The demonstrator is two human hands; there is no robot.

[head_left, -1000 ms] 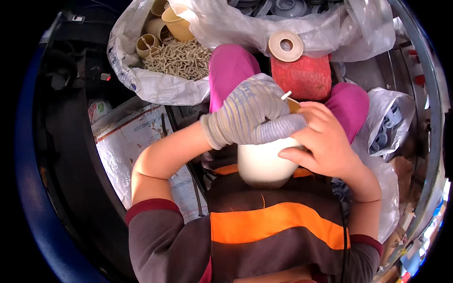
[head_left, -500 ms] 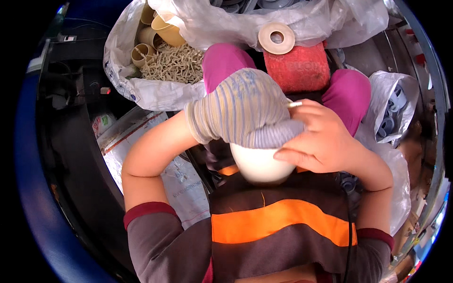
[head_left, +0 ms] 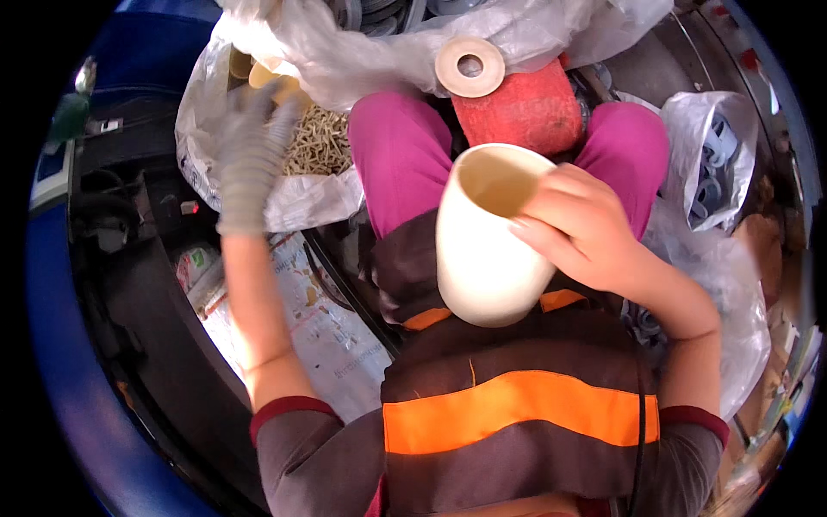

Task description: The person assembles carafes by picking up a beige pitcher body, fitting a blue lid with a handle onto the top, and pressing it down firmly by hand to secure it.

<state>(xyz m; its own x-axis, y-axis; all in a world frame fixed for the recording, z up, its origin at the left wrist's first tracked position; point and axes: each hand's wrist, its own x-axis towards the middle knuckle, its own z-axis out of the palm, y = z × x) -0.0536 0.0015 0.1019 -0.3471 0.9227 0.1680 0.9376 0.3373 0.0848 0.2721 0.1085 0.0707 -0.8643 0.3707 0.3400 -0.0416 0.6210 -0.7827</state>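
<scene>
OK so the main thing here is a cream cup (head_left: 491, 271), and it's right up against the right grip (head_left: 586, 226), which is a bare hand. That grip is pinching the cup at its right side near the mouth: thumb against the outer wall, the other fingers bent over the rim. How far the fingertips go inside, I can't tell. The cup sits in front of the dark apron (head_left: 500, 349), just below the gap between the two purple-clad knees, well apart from the other hand.

Looks-wise it's tall, smooth and plain, pretty glossy where the light hits, narrowing a bit to a rounded base. It's tilted, mouth up and toward the knees, base toward the person's belly. The inside has a darker tan shade.

The left grip (head_left: 254, 159) wears a striped grey glove and is over at the white sack (head_left: 314, 202). It's all blur, so I honestly can't tell if the fingers are spread or pressed on something. Near it there's a heap of short tan pegs (head_left: 320, 148) and a yellowish cup (head_left: 277, 79). Past the knees, a cream ring (head_left: 450, 67) rests against a red block (head_left: 521, 112).
</scene>
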